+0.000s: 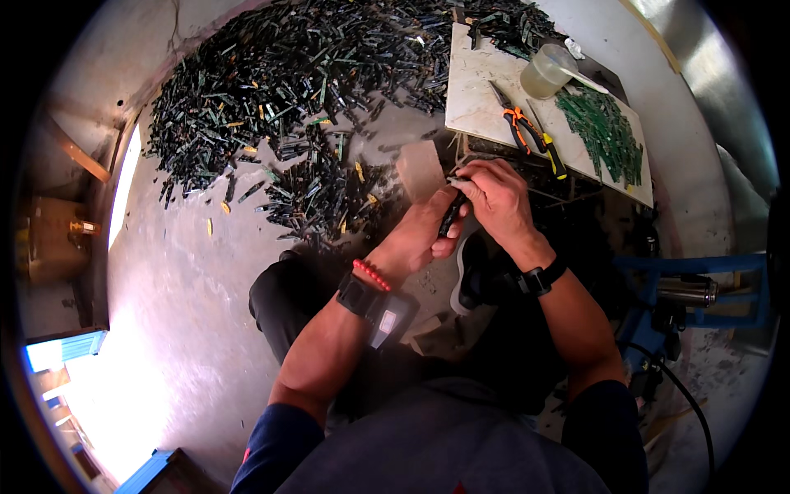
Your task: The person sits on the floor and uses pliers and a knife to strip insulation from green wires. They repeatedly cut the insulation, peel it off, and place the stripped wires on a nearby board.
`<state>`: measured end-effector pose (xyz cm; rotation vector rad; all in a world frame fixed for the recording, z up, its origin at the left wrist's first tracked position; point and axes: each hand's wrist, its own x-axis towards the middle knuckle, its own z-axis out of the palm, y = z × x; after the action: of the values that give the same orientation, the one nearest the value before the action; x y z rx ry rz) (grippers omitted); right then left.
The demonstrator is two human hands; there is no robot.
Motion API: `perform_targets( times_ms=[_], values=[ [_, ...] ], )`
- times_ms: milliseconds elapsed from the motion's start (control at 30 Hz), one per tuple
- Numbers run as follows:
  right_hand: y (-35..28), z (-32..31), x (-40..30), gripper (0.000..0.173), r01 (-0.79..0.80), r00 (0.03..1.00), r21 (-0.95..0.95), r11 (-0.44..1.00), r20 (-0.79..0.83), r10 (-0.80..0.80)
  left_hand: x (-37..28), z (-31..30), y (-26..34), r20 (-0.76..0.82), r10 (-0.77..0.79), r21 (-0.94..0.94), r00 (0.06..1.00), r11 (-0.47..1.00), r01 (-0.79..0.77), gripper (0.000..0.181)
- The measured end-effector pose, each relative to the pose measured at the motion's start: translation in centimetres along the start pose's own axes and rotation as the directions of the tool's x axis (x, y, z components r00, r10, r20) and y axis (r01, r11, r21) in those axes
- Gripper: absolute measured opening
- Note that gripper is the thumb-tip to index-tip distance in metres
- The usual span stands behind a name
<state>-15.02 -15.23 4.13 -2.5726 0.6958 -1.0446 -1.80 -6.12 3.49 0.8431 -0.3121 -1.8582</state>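
My left hand [426, 231], with a red bead bracelet and a dark band at the wrist, is closed around a narrow dark strip [452, 215]. My right hand [497, 200] pinches the strip's upper end between thumb and fingers. Pale grey material [460, 181] shows at the right thumb tip; whether it is a wrap or a loose piece I cannot tell. Just beyond my hands is a flat brownish board [421, 170]. A small heap of dark strips [327, 197] lies on the floor ahead to the left.
A large pile of similar strips [265, 80] covers the floor ahead. On a white-topped table [472, 114] lie orange-handled pliers [517, 123], a yellow-black handled tool [552, 154], a plastic measuring cup [546, 71] and green strips [602, 133]. A blue stool [691, 264] holds a metal flask [686, 291].
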Motion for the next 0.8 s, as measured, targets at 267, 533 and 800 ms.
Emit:
perform_targets(
  times_ms=[267, 533, 800],
  values=[
    [0.1, 0.1, 0.0, 0.026, -0.219, 0.974, 0.091, 0.971, -0.037, 0.223, -0.5, 0.6, 0.3, -0.01, -0.002, 0.228, 1.0, 0.974, 0.004, 0.037],
    [1.1, -0.7, 0.0, 0.026, -0.586, 0.807, 0.494, 0.642, 0.294, 0.511, -2.0, 1.3, 0.9, -0.027, 0.028, 0.429, 0.999, 0.903, -0.014, 0.039],
    [0.0, -0.2, 0.5, 0.011, -0.204, 0.979, 0.163, 0.965, 0.037, 0.201, 0.3, -1.5, -1.2, -0.022, -0.092, 0.022, 0.996, 0.995, 0.093, 0.038]
  ],
)
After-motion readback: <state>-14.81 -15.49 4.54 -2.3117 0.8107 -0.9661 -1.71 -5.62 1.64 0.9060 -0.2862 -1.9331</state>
